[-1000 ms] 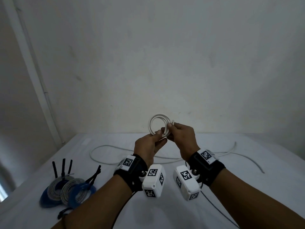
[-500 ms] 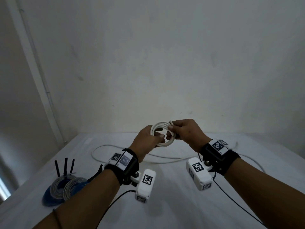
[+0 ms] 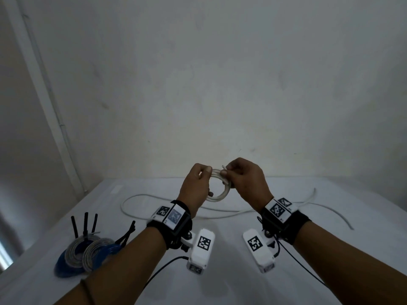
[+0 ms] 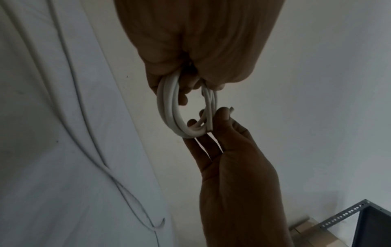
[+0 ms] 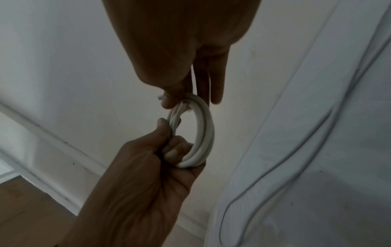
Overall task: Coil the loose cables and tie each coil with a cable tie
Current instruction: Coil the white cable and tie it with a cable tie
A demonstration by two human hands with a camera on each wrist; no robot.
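A small white cable coil (image 3: 220,193) hangs in the air between both hands, above the table. My left hand (image 3: 206,172) grips its left side with curled fingers, and the wrist view shows the white cable coil (image 4: 169,115) running into that fist. My right hand (image 3: 226,172) pinches the coil's top right between thumb and fingertips. A short white end (image 3: 223,166) sticks up past that thumb. In the right wrist view the white cable coil (image 5: 204,133) shows several turns, with my right hand's other fingers (image 5: 211,80) held straight.
A long loose white cable (image 3: 141,197) lies on the white table (image 3: 220,282), looping left and trailing off to the right. Two grey and blue coils (image 3: 88,252) with black cable ties (image 3: 86,223) sit at the front left. A wall stands close behind.
The coil has come down from upright above the hands to hang between them. Both hands have moved forward and apart, and the right one has shifted its pinch to the coil's top.
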